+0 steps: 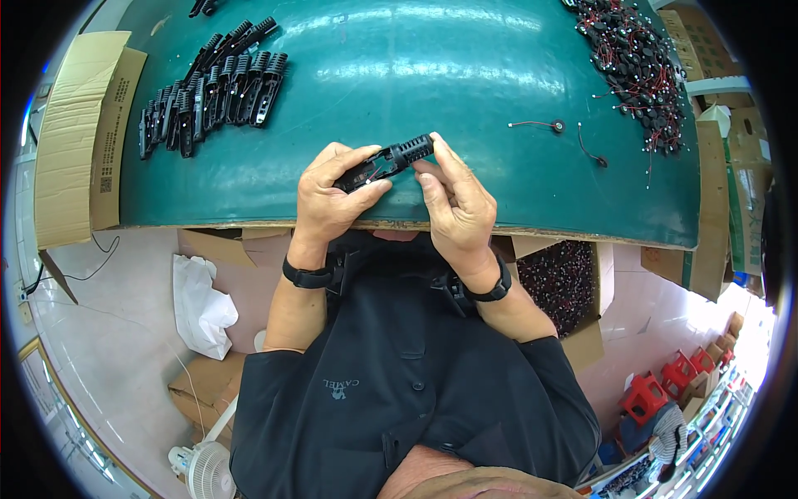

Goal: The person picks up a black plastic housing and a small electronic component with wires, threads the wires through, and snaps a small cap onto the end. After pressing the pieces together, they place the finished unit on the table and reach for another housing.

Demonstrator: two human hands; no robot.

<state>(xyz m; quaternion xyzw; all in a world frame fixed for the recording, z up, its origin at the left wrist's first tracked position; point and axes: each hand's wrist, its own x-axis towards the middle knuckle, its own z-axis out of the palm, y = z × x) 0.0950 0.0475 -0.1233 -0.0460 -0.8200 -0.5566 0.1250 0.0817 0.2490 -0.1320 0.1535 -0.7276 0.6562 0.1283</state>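
A black plastic housing [410, 150] with a ribbed round end is held over the near edge of the green table. Around its flat body, my left hand [327, 198] is closed, thumb below and fingers above. The fingers of my right hand [462, 208] grip the ribbed end, the index finger at its tip. A thin reddish wire and a small white connector show in the open body. Whatever else sits inside is too small to tell. Two small round black parts with wire leads, one [557, 126] beside the other [600, 160], lie to the right.
Rows of similar black housings [218, 93] lie at the left of the green table [399, 91]. A heap of wired round parts [636, 71] covers the far right. Cardboard boxes [106, 141] stand at the table's sides; an open box of small parts [559, 287] sits below its edge.
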